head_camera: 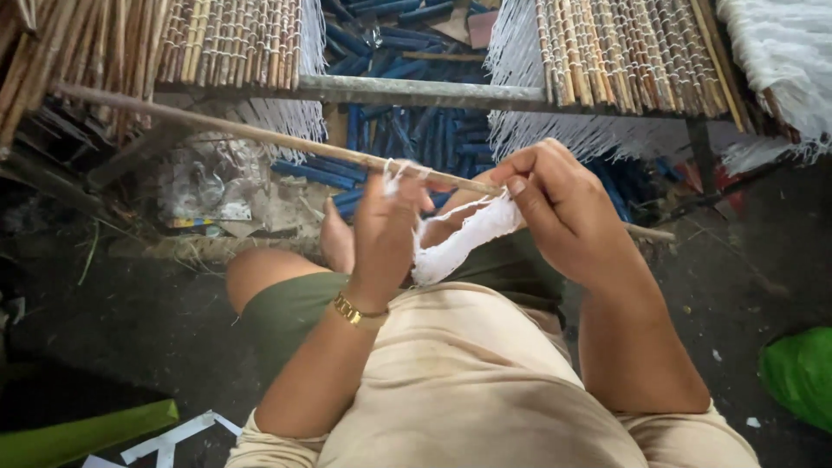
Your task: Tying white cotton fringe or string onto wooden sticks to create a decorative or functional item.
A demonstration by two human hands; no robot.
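A long thin wooden stick (260, 134) runs from the upper left across my lap to the right. My left hand (388, 227) grips it near the middle, with white thread wound over the fingers. My right hand (555, 204) pinches the stick and the thread just to the right. A bundle of white thread (459, 243) hangs between both hands down toward my lap. A gold watch sits on my left wrist.
Mats of bound sticks with white fringe (624, 52) lie on a metal frame bar (416, 89) ahead. Blue sticks (433, 130) are piled beneath. A plastic bag (208, 186) lies on the dark floor at left, a green bag (802, 373) at right.
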